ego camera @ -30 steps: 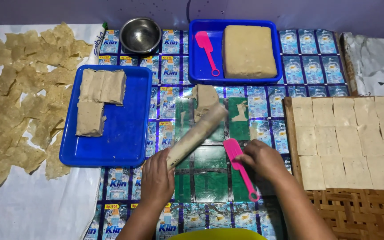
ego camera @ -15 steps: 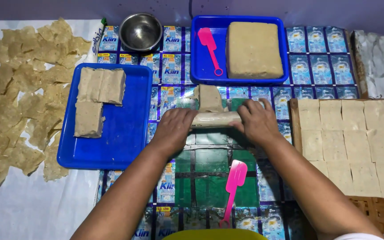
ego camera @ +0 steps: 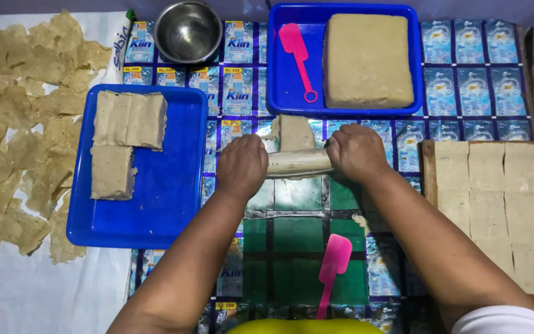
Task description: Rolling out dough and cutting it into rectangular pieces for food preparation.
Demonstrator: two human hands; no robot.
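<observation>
Pink plastic scraper (ego camera: 332, 266), nearest item, lying loose on the green patch of the sachet-print mat (ego camera: 477, 93), between the person's forearms, touched by neither hand.

Rolling pin (ego camera: 298, 163), pale and dough-smeared, lying crosswise on the mat. Left hand (ego camera: 242, 166) curled over its left end, right hand (ego camera: 355, 151) curled over its right end; fingers of both wrapped down around the pin, knuckles up.

Dough piece (ego camera: 294, 132), tan, just beyond the pin, its near edge under the roller.

Blue tray (ego camera: 174, 185), left of the hands, holding 3 dough slabs (ego camera: 128, 120) at its far left side.

Wooden board (ego camera: 428, 167), right, covered with cut pale squares (ego camera: 502, 204) in rows.

Dried thin sheets (ego camera: 13, 142), ragged, spread over white cloth at far left.

Second blue tray (ego camera: 282, 86), beyond the hands, holding 1 large dough block (ego camera: 366, 59) and a second pink scraper (ego camera: 298, 55).

Steel bowl (ego camera: 188, 31), farthest, left of that tray.
</observation>
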